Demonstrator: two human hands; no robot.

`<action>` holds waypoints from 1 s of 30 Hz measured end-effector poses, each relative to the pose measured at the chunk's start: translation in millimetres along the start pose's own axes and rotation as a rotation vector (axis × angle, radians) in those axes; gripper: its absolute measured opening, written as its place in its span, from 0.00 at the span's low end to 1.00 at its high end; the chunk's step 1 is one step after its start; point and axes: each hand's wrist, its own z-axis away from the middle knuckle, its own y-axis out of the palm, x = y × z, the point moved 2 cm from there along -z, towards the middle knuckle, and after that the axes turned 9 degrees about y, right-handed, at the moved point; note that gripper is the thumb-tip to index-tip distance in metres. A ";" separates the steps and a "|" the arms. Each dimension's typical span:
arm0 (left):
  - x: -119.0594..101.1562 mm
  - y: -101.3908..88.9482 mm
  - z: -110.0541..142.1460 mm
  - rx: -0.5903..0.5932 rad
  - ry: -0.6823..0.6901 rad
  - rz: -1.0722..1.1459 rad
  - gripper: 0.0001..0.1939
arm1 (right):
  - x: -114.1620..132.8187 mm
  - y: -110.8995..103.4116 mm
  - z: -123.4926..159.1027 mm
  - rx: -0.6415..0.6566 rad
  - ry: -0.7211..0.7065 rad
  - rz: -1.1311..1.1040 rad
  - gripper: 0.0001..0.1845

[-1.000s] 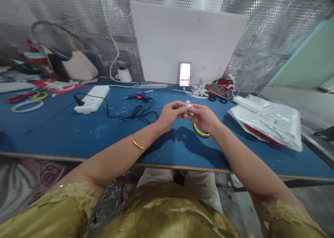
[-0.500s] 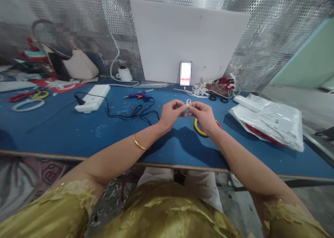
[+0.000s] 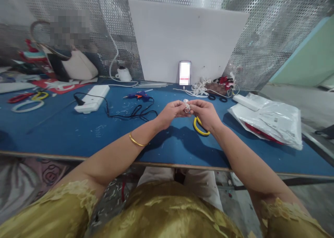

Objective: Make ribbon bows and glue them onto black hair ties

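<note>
A small white looped piece, perhaps cord or ribbon (image 3: 187,106), is pinched between both hands above the blue table. My left hand (image 3: 172,112) grips its left side with thumb and fingers closed. On the other side, my right hand (image 3: 205,113) holds it in a similar pinch. The fingers cover part of the piece, so its exact shape is unclear. Scissors with a yellow handle (image 3: 200,127) lie on the table, partly hidden under my right hand.
A glue gun (image 3: 139,95) with a black cable and a white power strip (image 3: 94,98) lie to the left. A lit phone (image 3: 185,73) leans against the white board (image 3: 188,40). White cords (image 3: 200,88) are heaped behind my hands; a plastic-wrapped package (image 3: 271,121) is at right.
The white piece has been turned in my fingers; its loop stood above the fingertips and now shows lower, between them. My right hand has rolled slightly, and the scissors' red part is now covered.
</note>
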 end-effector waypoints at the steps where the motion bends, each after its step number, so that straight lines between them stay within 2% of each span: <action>1: 0.0 -0.7 -0.3 0.006 -0.009 0.007 0.13 | 0.4 -0.5 0.2 0.003 -0.007 -0.006 0.09; 8: 0.2 -2.9 -0.7 0.009 -0.046 0.061 0.14 | 2.9 3.1 3.1 -0.002 0.011 0.021 0.10; 14: -1.8 -3.7 -0.4 -0.043 -0.048 -0.050 0.13 | 9.3 6.8 7.8 -0.113 -0.187 0.365 0.07; 21: -1.4 -0.9 0.3 -0.060 -0.001 -0.018 0.12 | 2.0 2.3 3.1 -0.111 -0.115 0.197 0.07; 27: -7.6 2.4 2.8 -0.076 0.096 -0.060 0.09 | 5.1 6.3 7.1 -0.179 -0.203 0.271 0.05; 30: -7.9 2.5 3.0 -0.124 0.139 -0.098 0.09 | 6.9 8.1 10.1 -0.224 -0.229 0.358 0.05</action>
